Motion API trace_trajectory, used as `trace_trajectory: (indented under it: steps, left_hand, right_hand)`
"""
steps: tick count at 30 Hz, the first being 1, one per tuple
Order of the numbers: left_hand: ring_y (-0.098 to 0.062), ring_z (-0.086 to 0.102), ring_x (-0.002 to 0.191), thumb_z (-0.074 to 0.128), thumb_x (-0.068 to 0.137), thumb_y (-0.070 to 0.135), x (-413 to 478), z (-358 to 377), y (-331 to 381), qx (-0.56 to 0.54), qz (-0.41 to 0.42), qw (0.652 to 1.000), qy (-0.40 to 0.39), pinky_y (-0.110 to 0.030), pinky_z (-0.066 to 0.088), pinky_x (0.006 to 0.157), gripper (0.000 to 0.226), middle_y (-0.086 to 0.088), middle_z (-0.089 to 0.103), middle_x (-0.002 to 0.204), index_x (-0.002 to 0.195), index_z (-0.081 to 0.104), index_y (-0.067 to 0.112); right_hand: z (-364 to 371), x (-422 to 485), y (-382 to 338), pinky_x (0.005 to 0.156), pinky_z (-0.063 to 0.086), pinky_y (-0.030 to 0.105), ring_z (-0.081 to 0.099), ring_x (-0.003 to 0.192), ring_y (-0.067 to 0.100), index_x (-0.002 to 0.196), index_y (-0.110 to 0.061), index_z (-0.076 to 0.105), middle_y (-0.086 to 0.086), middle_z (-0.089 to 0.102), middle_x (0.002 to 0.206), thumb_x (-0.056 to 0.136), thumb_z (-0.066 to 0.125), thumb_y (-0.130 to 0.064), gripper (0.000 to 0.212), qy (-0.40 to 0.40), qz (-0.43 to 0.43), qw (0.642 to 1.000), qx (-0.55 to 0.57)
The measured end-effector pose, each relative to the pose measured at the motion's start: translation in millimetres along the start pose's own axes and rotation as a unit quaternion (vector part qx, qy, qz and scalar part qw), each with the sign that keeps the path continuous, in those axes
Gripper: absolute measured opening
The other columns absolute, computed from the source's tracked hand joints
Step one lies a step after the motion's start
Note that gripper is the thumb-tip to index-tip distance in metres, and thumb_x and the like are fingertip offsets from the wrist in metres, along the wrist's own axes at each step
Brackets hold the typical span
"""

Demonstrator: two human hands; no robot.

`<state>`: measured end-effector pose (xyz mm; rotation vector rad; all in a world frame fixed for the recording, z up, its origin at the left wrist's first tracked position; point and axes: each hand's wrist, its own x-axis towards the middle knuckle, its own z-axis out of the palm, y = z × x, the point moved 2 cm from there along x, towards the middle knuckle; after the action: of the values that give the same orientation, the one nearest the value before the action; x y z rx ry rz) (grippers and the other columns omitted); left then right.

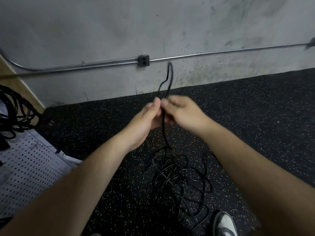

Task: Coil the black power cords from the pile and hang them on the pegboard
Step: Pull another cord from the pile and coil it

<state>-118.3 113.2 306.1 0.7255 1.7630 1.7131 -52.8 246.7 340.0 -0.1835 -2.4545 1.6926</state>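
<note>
A person stood over a tangled pile of black power cords point(179, 176) on the speckled rubber floor point(255, 116), both hands raised in front of the chest and meeting on a single cord point(168, 77). The left hand point(150, 114) pinched the cord between thumb and curled fingers; the right hand point(182, 113), touching it on the other side, had its fingers curled round the same strand. Above the hands the cord rose in one narrow loop, blurred at its top. Below them one strand dropped straight down to the pile, so its long axis ran from the grip towards the feet, with the slack lying directly beneath the hands.

The white pegboard point(29, 167) lay well apart at the lower left, on the side of the left arm, which was the nearer to it. One bundle of coiled black cord point(13, 109) showed at the left edge above the board; whether it hung from a peg could not be told.

Counted in view: two hands, one cord in hand, one pile whose separate cords could not be counted, one pegboard, one coiled bundle, one wall outlet point(143, 60) on a metal conduit point(221, 52), and one shoe point(223, 223). Judged from this, coiling had barely begun.
</note>
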Motion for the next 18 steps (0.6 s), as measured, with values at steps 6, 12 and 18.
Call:
trace_trajectory:
  steps: [6,12,18]
  left_hand:
    - [-0.02,0.07,0.107,0.047,0.107,0.031,-3.5,11.5,-26.9,0.25,-0.05,0.963,-0.089,-0.052,0.048,0.105,0.017,0.011,0.075,0.108,0.111,0.064,0.03]
    - [-0.008,0.045,0.058,0.042,0.108,0.016,3.7,6.6,13.5,0.054,0.059,0.996,0.026,-0.025,0.038,0.055,0.023,0.007,0.065,0.076,0.094,0.06,0.013]
    - [-0.008,0.043,0.063,0.047,0.104,0.036,3.5,-1.2,35.2,-0.123,0.069,0.988,0.061,-0.019,0.035,0.054,0.03,0.002,0.065,0.083,0.102,0.068,0.014]
  right_hand:
    - [-44.4,8.1,-30.5,0.058,0.042,0.023,0.047,0.062,0.008,0.103,-0.011,0.062,-0.001,0.068,0.088,0.107,0.048,-0.021,0.018,0.108,-0.045,0.919,0.376]
    - [-35.0,4.2,9.7,0.069,0.048,0.03,0.067,0.091,0.012,0.143,-0.02,0.045,-0.006,0.068,0.125,0.08,0.074,-0.018,0.069,-0.045,0.028,0.994,0.094]
    - [20.6,-6.9,35.7,0.069,0.053,0.027,0.065,0.08,0.002,0.11,-0.024,0.066,-0.006,0.074,0.115,0.102,0.059,-0.021,0.011,-0.192,0.077,0.975,-0.077]
